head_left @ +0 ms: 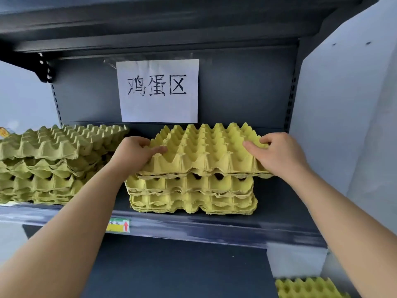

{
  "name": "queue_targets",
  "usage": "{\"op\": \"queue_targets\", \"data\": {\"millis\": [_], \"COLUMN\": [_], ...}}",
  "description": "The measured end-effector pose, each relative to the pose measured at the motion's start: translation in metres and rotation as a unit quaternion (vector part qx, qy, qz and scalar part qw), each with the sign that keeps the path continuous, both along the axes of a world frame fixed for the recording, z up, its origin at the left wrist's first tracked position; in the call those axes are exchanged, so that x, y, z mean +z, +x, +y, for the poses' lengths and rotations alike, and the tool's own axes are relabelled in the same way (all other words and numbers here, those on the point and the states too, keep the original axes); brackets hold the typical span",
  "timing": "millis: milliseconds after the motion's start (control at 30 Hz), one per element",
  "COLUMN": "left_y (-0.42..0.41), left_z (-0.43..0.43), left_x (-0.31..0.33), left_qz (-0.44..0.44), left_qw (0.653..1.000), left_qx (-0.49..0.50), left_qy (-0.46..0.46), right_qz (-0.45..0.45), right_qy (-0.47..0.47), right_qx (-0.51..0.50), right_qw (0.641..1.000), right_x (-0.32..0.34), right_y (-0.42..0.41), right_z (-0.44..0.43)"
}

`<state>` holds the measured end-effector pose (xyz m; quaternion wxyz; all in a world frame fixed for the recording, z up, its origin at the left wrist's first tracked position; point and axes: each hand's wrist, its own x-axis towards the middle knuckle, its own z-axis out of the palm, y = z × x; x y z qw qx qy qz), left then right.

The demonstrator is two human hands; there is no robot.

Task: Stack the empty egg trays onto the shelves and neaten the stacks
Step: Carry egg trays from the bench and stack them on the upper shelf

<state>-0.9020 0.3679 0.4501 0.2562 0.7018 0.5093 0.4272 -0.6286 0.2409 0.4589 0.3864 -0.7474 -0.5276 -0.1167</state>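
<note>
I see my left hand and right hand gripping the top egg tray by its side edges, fingers curled over the rims. It sits on the right stack, overhanging rightward. The left stack stands beside it on the shelf, below a paper sign.

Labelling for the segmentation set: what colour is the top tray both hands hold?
Bright yellow top tray, gripped by the left hand and right hand; the head view shows it.
</note>
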Motion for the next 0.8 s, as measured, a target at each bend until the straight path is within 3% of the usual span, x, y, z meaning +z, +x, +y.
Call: {"op": "queue_targets", "data": {"millis": [267, 533, 800], "left_y": [0.003, 0.006, 0.025], "left_z": [0.013, 0.016, -0.017], "left_x": [-0.017, -0.023, -0.004], "left_qz": [0.028, 0.060, 0.187], "left_qw": [0.999, 0.997, 0.961], "left_qx": [-0.039, -0.036, 0.029], "left_qy": [0.006, 0.025, 0.201], "right_qz": [0.061, 0.043, -0.030], "right_qy": [-0.027, -0.050, -0.039], "right_qx": [-0.026, -0.049, -0.065], "right_qw": [0.997, 0.997, 0.997], "right_x": [-0.016, -0.023, -0.007], "right_y": [0.002, 0.003, 0.005], "right_z": [0.000, -0.001, -0.021]}}
